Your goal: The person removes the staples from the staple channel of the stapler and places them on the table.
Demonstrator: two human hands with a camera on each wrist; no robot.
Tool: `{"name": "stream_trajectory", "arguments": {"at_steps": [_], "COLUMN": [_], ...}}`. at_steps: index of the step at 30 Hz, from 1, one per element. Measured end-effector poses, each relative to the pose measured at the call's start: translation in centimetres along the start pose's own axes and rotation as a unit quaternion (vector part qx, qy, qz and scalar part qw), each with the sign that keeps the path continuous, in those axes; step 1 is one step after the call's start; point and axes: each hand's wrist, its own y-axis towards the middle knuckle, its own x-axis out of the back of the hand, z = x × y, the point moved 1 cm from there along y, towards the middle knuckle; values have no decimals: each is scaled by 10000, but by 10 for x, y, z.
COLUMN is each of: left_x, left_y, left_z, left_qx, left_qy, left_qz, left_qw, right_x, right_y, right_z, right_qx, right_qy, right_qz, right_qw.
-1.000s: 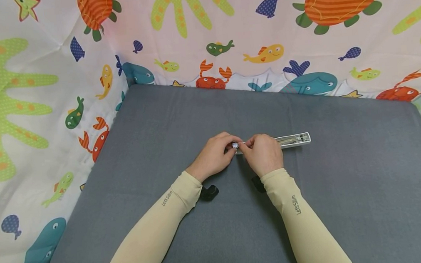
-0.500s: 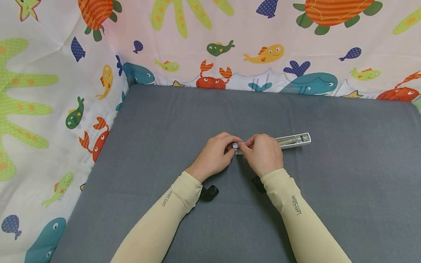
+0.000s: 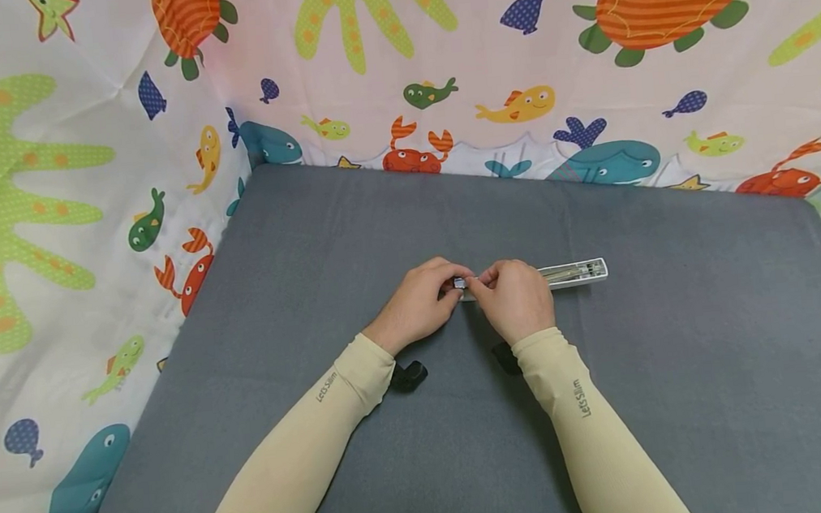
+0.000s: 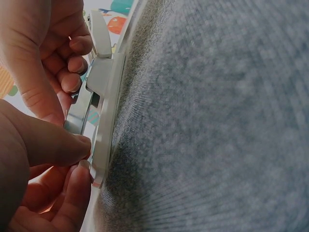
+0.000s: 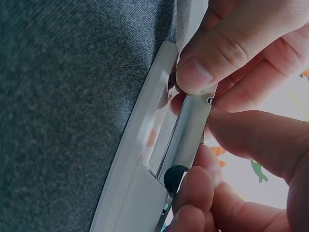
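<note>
An opened white stapler (image 3: 576,273) lies across the grey tabletop, its inner metal parts showing at the right end. My left hand (image 3: 417,298) pinches the left tip of its metal staple magazine (image 5: 189,130) between thumb and finger. Close beside it, my right hand (image 3: 517,300) holds the magazine with thumb and fingertips, other fingers curled along its side. The white base (image 4: 102,137) rests under the magazine with a gap between them. From the left wrist view, a white part of the stapler stands tilted up at the far end. Fingers hide what lies between the fingertips.
The grey cloth-covered table (image 3: 684,363) spreads around both hands. A curtain printed with sea animals (image 3: 366,89) hangs behind the table and along its left side. Black wrist pieces (image 3: 408,376) show under the light sleeves (image 3: 310,453).
Both hands keep their places on the stapler. The whole head view shifts very slightly; nothing else visibly moves.
</note>
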Motion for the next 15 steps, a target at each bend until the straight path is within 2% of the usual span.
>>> {"name": "stream_trajectory", "arguments": {"at_steps": [15], "left_x": [0], "left_y": [-1], "left_z": [1], "left_qx": [-4], "left_qy": [6], "left_qz": [47], "left_qw": [10000], "right_x": [0], "right_y": [0], "right_z": [0], "right_qx": [91], "right_qy": [123], "right_qz": [-82], "right_qw": [9998]}}
